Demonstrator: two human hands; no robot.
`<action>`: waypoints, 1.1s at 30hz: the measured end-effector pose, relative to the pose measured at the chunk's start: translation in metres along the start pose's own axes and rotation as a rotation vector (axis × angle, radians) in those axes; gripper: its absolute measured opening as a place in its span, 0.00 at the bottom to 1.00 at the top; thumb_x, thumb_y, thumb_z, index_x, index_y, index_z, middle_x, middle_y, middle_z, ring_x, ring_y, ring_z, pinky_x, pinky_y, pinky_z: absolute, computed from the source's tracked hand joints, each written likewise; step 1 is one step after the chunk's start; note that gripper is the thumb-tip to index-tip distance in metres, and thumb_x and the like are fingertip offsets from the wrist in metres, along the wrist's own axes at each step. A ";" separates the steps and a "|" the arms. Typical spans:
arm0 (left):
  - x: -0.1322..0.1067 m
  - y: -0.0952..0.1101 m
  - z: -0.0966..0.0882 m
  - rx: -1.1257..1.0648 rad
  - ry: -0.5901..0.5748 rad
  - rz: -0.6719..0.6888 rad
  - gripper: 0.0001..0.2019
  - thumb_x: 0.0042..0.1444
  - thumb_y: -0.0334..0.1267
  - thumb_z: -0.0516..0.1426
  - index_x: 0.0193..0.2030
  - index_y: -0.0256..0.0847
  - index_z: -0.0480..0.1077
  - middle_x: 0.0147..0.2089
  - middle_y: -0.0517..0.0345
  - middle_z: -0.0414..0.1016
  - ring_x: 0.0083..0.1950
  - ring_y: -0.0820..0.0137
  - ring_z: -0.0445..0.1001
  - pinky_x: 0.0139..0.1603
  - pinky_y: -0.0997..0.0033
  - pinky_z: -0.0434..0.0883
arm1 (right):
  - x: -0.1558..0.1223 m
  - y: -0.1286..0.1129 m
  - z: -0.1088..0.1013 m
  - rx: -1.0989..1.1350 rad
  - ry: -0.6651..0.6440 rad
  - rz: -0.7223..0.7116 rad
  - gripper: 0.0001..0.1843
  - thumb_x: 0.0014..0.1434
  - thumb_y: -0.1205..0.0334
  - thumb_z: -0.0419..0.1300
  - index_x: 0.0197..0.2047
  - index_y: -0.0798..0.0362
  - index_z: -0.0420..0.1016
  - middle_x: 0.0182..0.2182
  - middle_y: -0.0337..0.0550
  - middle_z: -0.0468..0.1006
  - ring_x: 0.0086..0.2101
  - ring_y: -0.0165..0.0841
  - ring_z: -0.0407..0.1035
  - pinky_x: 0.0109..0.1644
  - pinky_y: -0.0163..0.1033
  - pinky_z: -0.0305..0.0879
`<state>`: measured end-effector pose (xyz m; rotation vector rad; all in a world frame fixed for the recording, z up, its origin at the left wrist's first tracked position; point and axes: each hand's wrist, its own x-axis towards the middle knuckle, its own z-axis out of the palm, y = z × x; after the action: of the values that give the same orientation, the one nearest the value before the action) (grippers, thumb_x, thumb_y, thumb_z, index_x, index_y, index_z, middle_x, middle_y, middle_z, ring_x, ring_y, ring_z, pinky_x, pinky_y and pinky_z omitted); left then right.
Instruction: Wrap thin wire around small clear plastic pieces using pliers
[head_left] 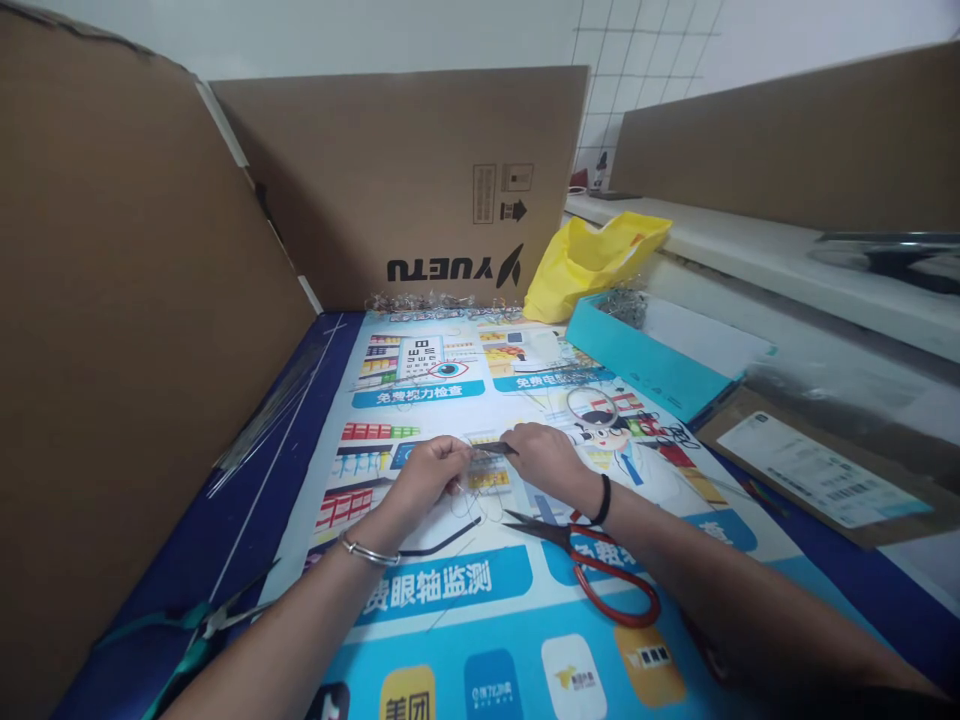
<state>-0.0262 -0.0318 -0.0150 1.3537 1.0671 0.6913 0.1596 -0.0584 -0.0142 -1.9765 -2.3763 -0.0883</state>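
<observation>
My left hand point(429, 474) and my right hand point(541, 456) meet over a printed poster point(480, 590) on the table. Both pinch a thin dark strip point(495, 449) that runs between them, with fine thread or wire trailing below. The left wrist wears a silver bangle and the right wrist a black band. Red-handled scissors point(600, 572) lie open on the poster just under my right forearm. A dark curved strip point(442, 546) lies beside my left wrist.
Cardboard panels point(112, 330) wall in the left and back. A yellow plastic bag point(592, 255) and a teal box point(652, 360) with wire bits sit at the back right. Green-handled pliers point(199, 635) lie at the near left. Thin wires point(262, 420) lean along the left panel.
</observation>
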 end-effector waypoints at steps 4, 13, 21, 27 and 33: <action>0.002 -0.002 0.000 -0.110 -0.055 -0.040 0.10 0.47 0.42 0.58 0.27 0.36 0.66 0.17 0.66 0.62 0.16 0.81 0.59 0.18 0.80 0.55 | 0.000 0.006 0.004 0.041 -0.004 -0.003 0.11 0.60 0.62 0.49 0.38 0.51 0.72 0.34 0.41 0.74 0.37 0.30 0.67 0.36 0.33 0.55; -0.001 -0.002 0.000 -0.124 -0.051 -0.060 0.10 0.46 0.42 0.59 0.31 0.37 0.69 0.17 0.67 0.63 0.17 0.80 0.59 0.18 0.80 0.54 | -0.003 0.008 0.006 0.109 0.018 -0.044 0.09 0.59 0.64 0.50 0.39 0.51 0.71 0.34 0.41 0.74 0.38 0.31 0.65 0.39 0.33 0.53; -0.002 -0.007 0.003 -0.057 -0.039 -0.006 0.09 0.49 0.41 0.58 0.30 0.37 0.68 0.18 0.67 0.63 0.17 0.80 0.60 0.20 0.80 0.57 | -0.002 0.006 0.009 0.136 0.031 -0.028 0.09 0.58 0.64 0.50 0.39 0.52 0.70 0.34 0.42 0.73 0.38 0.33 0.64 0.40 0.35 0.52; -0.001 -0.008 0.003 -0.037 -0.012 -0.042 0.09 0.49 0.42 0.57 0.30 0.38 0.67 0.18 0.67 0.62 0.17 0.80 0.60 0.19 0.80 0.56 | -0.002 0.007 0.009 0.156 0.025 -0.024 0.09 0.57 0.64 0.51 0.40 0.52 0.69 0.35 0.43 0.73 0.38 0.34 0.64 0.39 0.37 0.52; -0.002 -0.010 0.004 0.032 0.072 -0.036 0.09 0.49 0.43 0.56 0.29 0.38 0.66 0.17 0.67 0.61 0.16 0.80 0.59 0.17 0.81 0.55 | -0.001 0.007 0.007 0.162 0.025 -0.030 0.08 0.57 0.63 0.52 0.39 0.51 0.69 0.36 0.43 0.72 0.40 0.35 0.64 0.41 0.38 0.53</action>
<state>-0.0255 -0.0367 -0.0242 1.3424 1.1611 0.7033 0.1667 -0.0578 -0.0213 -1.8569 -2.3176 0.0755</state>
